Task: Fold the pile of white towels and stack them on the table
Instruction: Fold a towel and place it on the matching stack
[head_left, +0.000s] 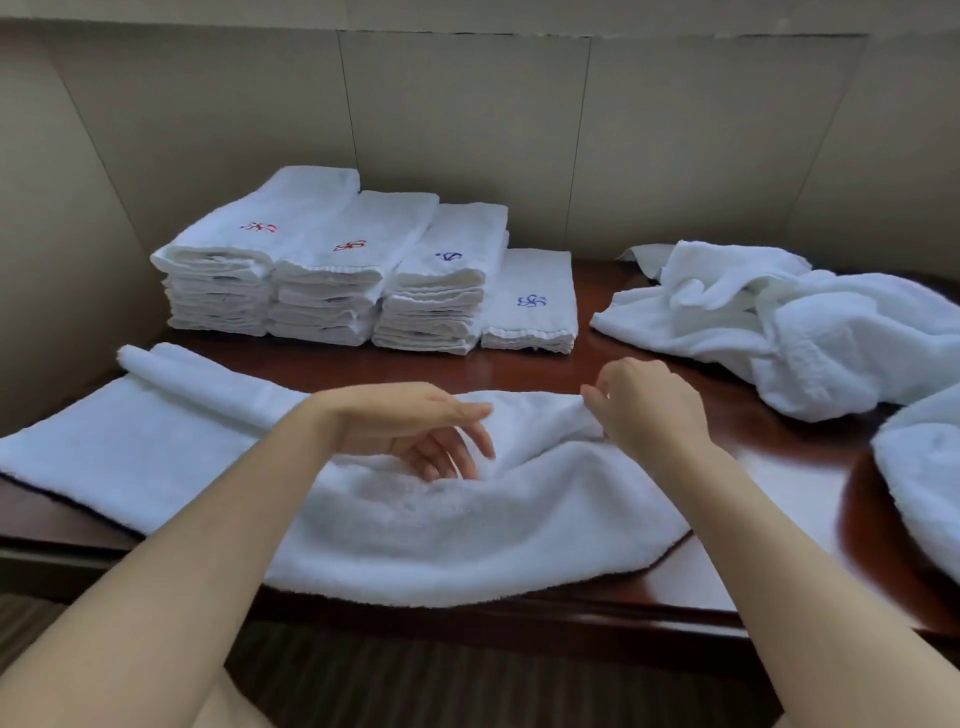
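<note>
- Four stacks of folded towels (363, 270) are already set at the back of the table (753, 519), so a good part seems done.
- A pile of unfolded towels (810, 332) is left at the right.
- The towel in work (415, 530) lies spread at the front edge (thick and rumpled, partly folded at the left).
- Its far edge is pinched by the right hand (644, 405); the left hand (415, 426) hangs relaxed over it, nothing held.

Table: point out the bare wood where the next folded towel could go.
Bare table shows between the lowest folded stack and the crumpled pile, and right of the right hand toward the near edge. The left back is crowded with stacks; the spread towel under the left hand fills the front.
</note>
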